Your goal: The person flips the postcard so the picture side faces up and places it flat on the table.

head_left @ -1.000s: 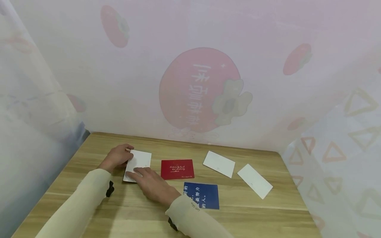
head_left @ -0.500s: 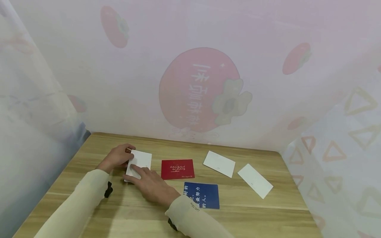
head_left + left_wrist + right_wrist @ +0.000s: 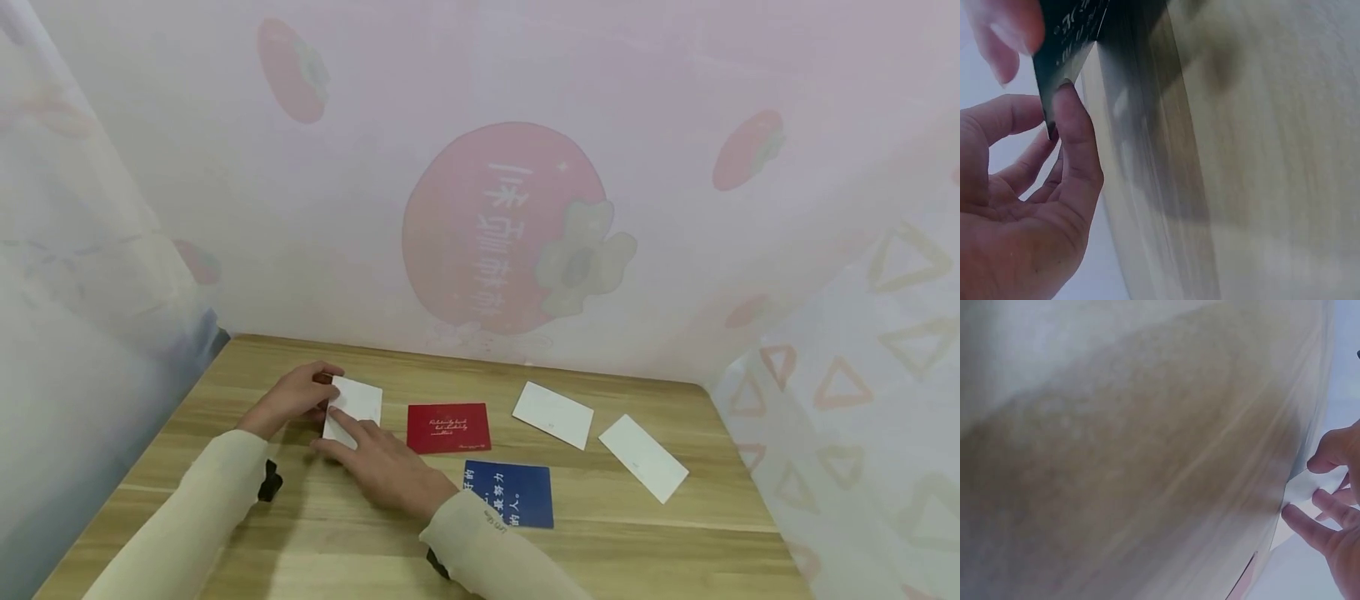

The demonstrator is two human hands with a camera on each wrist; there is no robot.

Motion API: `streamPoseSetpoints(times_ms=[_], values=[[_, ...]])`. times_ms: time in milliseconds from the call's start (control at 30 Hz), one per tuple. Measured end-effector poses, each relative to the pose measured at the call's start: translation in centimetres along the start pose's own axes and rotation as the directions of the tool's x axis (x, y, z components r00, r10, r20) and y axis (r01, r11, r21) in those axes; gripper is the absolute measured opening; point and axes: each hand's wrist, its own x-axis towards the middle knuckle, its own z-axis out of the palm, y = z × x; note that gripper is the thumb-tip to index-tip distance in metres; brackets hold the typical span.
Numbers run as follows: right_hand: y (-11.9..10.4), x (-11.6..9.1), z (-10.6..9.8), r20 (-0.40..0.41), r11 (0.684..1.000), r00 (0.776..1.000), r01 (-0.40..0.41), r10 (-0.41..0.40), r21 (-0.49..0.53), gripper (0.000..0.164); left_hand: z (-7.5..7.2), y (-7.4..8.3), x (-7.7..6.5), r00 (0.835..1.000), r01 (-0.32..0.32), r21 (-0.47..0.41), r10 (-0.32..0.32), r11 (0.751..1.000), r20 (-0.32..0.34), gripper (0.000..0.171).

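Observation:
My left hand (image 3: 296, 393) pinches the left edge of a white-faced card (image 3: 363, 398), which is raised and tilted off the tabletop. In the left wrist view, the thumb and fingers of the left hand (image 3: 1029, 187) grip one corner, and the card's dark green underside (image 3: 1072, 37) carries white writing. My right hand (image 3: 390, 467) reaches over the near end of this card, its fingers fairly straight and touching the white face. The right wrist view shows the right hand (image 3: 1342, 540) at the card (image 3: 1304, 487); part of it is cut off by the frame edge.
A red card (image 3: 448, 428) lies right of the tilted card. Nearer, a blue card (image 3: 525, 495) is partly covered by the right sleeve. Two white cards (image 3: 553, 414) (image 3: 643, 458) lie farther right on the wooden table (image 3: 360, 550). Printed cloth (image 3: 360, 208) hangs around it.
The near left corner of the card has come up and shifted right. My left hand has moved slightly right with it. The right index finger has shifted farther up the card's left edge.

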Motion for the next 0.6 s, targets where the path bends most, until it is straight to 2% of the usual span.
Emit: streamPoseSetpoints(times_ms=[333,600], values=[[0.32,-0.35,-0.18,-0.003,0.999,1.0,0.02,-0.02,0.029,0.057,0.01,-0.13,-0.41,0.995,-0.098,-0.009,0.098,0.995,0.035,0.057],[0.49,-0.25,0.33,-0.028,0.999,0.999,0.045,-0.045,0.014,0.057,0.13,-0.35,-0.41,0.987,-0.156,-0.027,0.157,0.987,0.032,0.056]])
